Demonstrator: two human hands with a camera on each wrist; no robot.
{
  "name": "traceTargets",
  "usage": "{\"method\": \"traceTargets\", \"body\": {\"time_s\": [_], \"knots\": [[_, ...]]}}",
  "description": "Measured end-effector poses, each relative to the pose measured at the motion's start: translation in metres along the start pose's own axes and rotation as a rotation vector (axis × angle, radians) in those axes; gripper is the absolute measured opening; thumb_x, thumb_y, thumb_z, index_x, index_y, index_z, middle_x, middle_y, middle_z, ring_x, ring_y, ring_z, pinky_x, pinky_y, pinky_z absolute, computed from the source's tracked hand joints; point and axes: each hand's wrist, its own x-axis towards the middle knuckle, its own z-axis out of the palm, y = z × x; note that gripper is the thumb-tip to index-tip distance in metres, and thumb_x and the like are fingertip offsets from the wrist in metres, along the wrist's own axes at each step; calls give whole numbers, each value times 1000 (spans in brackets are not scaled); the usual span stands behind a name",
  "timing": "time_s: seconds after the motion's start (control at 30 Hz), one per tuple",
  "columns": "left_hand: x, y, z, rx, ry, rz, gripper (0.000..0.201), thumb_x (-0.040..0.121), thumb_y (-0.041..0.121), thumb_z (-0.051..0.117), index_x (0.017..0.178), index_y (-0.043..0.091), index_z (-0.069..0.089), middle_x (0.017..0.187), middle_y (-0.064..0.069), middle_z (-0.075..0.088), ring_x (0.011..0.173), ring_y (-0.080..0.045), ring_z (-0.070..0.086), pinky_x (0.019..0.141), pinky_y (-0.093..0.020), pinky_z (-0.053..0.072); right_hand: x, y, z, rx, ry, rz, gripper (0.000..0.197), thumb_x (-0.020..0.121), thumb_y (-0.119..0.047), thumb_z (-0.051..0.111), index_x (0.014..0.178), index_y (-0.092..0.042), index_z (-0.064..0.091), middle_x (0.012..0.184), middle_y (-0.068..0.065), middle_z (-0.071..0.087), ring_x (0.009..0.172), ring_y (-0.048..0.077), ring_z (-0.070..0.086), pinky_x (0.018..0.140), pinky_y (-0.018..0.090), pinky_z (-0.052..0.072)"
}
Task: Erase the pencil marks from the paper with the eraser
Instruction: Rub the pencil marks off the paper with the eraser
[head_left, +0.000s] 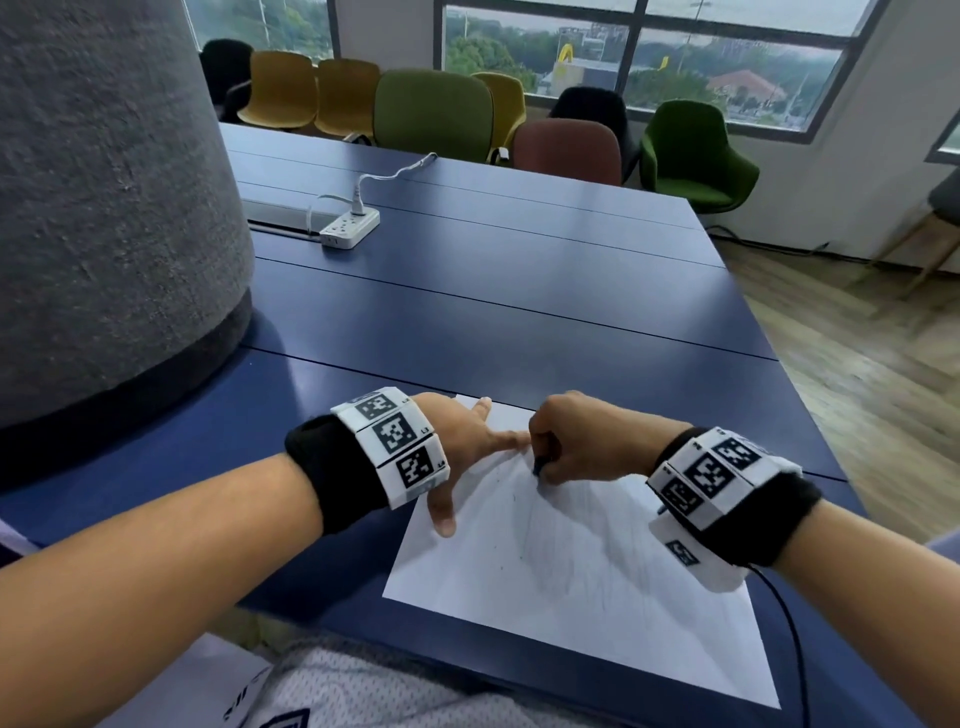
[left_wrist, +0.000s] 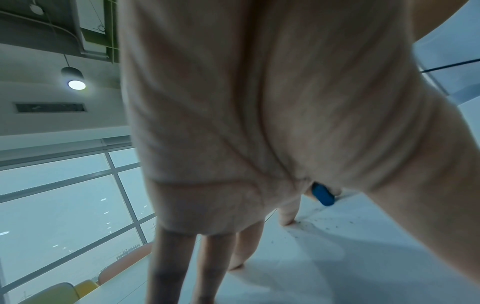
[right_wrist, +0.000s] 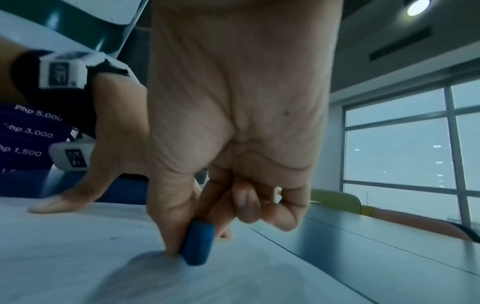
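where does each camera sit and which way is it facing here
Head: worn on the head, facing forward and down at the paper; both forearms, left hand, right hand.
Left wrist: under the left palm, facing along the fingers toward the windows.
Right wrist: under the right hand, facing the eraser.
All three views show the blue eraser on the paper.

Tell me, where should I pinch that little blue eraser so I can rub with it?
Pinch the blue eraser by its two flat sides, high up, coming from above, as the right hand does here. It stands on end, so its rounded bottom tip stays free to rub the paper. The left hand presses the sheet flat.
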Motion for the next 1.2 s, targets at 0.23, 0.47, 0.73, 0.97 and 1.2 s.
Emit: {"method": "traceTargets", "body": {"time_s": [0.23, 0.47, 0.73, 0.97, 1.2], "knots": [[2, 0, -1, 15, -31, -32, 141, 55, 55, 88, 148, 49, -16, 162, -16, -12, 142, -37, 31, 108, -50, 38, -14, -13, 3, 118, -168, -60, 11, 76, -17, 76, 73, -20, 66, 78, -5, 73, 60, 4, 58, 56, 17, 46], [1, 2, -2, 11, -36, -25, 140, 57, 53, 88, 148, 50, -17, 162, -16, -14, 144, -39, 26, 107, -47, 38, -29, -32, 15, 123, -292, -150, 12, 76, -19, 76, 83, -12, 70, 76, -8, 67, 61, 4, 53, 62, 21, 47], [0, 2, -2, 10, -34, -17, 138, 60, 51, 88, 149, 47, -18, 162, -17, -15, 147, -38, 20, 110, -47, 33, -29, -33, 17, 121, -254, -141, 11, 78, -19, 74, 84, -13, 69, 78, -6, 66, 62, 6, 53, 60, 19, 45], [2, 0, -1, 1, -41, -4, 139, 59, 52, 88, 149, 46, -17, 162, -16, -15, 147, -38, 19, 111, -48, 33, -23, -26, 12, 135, -196, -98, 13, 77, -20, 75, 86, -12, 70, 75, -9, 64, 58, 1, 51, 53, 11, 39], [2, -2, 1, 9, -39, -11, 141, 59, 54, 87, 151, 40, -19, 162, -13, -16, 147, -37, 17, 111, -50, 32, -16, -21, 6, 207, -262, -54, 8, 75, -18, 77, 78, -17, 69, 75, -8, 70, 58, 1, 55, 60, 16, 45]]}}
